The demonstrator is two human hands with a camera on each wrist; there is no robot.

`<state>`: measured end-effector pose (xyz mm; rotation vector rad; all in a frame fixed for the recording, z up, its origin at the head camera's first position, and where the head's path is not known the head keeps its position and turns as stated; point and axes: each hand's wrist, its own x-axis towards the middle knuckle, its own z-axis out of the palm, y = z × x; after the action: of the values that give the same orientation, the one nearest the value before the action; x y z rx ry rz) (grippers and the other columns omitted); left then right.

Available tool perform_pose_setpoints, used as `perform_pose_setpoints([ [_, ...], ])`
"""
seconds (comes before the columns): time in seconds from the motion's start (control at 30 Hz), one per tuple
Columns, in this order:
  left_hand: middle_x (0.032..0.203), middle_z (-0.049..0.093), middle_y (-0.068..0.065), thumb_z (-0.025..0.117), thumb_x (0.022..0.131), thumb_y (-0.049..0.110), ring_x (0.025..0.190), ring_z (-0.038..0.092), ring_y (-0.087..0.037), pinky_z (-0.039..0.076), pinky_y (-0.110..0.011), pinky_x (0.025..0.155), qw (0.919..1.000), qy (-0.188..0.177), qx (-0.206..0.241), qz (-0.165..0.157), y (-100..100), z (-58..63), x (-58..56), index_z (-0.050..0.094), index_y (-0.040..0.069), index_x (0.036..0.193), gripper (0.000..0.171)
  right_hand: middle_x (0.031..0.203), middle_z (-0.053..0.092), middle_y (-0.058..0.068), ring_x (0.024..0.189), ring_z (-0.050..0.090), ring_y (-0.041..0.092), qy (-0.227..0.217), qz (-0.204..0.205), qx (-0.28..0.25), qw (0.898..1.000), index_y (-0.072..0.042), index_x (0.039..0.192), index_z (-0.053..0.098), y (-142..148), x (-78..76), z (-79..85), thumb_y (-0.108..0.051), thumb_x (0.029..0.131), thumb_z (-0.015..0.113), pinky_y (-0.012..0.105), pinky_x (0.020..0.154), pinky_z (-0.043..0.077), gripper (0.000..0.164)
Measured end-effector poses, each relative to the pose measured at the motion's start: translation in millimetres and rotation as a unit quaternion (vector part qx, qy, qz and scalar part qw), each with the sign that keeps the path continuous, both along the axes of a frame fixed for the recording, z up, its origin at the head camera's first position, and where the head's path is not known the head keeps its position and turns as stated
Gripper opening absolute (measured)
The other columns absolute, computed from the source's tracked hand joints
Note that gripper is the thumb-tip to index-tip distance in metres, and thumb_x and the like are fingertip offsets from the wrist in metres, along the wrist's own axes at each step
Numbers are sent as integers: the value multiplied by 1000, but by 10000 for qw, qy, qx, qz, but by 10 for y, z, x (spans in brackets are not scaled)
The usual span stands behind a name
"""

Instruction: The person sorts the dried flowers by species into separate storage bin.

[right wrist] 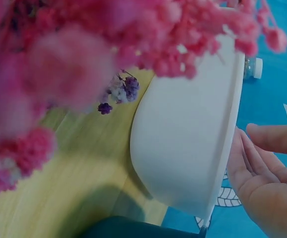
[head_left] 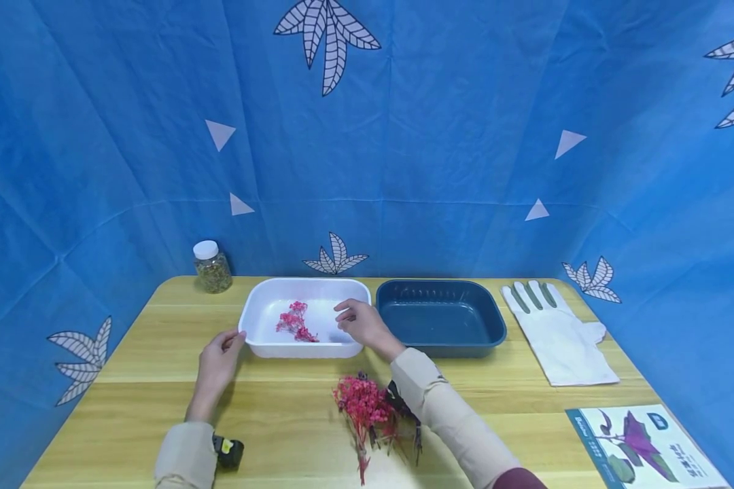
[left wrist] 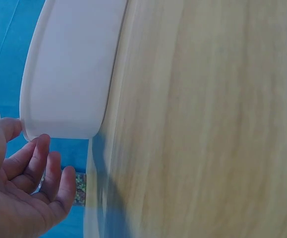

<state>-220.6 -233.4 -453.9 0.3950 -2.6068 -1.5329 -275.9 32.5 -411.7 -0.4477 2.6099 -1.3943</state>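
The left hand (head_left: 215, 360) is touching the near-left corner of the white tray (head_left: 263, 343) on the table (head_left: 281, 407) with its grip loose and apart, while the right hand (head_left: 362, 324) is hovering, fingers relaxed and holding nothing, over that tray beside the pink sprig (head_left: 295, 322) lying inside it.

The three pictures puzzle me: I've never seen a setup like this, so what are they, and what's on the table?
A person works bare-handed, wearing three cameras. The head view looks down on a wooden table; the other two sit on the wrists, very close. The left hand touches the white tray's corner, gripping nothing. The right hand hovers open over its rim. A pink flower sprig lies inside. Nearby: a pink flower bunch, dark blue tray, white gloves, lidded jar, and leaflet.
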Motion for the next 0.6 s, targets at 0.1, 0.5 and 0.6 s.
perform_pose_setpoints([
  [0.1, 129, 49, -29, 41, 101, 32, 119, 47, -39, 41, -49, 100, 10000, -21, 8, -10, 0, -4, -1, 42, -8, 136, 53, 98, 69, 16, 96, 65, 28, 37, 3, -66, 10000, 5, 115, 60, 14, 13, -1, 2, 89, 60, 33, 81, 54, 26],
  [0.5, 129, 49, -30, 41, 101, 34, 119, 46, -39, 40, -50, 101, 10000, -57, 7, -26, -7, 8, -8, 41, -9, 136, 55, 99, 69, 12, 95, 65, 24, 23, 13, -329, 9995, -1, 113, 63, 174, 128, 141, -8, 91, 61, 33, 79, 54, 23],
  [0.6, 129, 48, -30, 41, 101, 33, 119, 46, -39, 40, -49, 100, 10000, -83, 12, -28, -5, 4, 0, 40, -9, 136, 55, 96, 69, 11, 91, 66, 23, 54, -78, -483, 9988, -2, 111, 64, 240, 190, 201, -9, 91, 61, 36, 80, 54, 21],
])
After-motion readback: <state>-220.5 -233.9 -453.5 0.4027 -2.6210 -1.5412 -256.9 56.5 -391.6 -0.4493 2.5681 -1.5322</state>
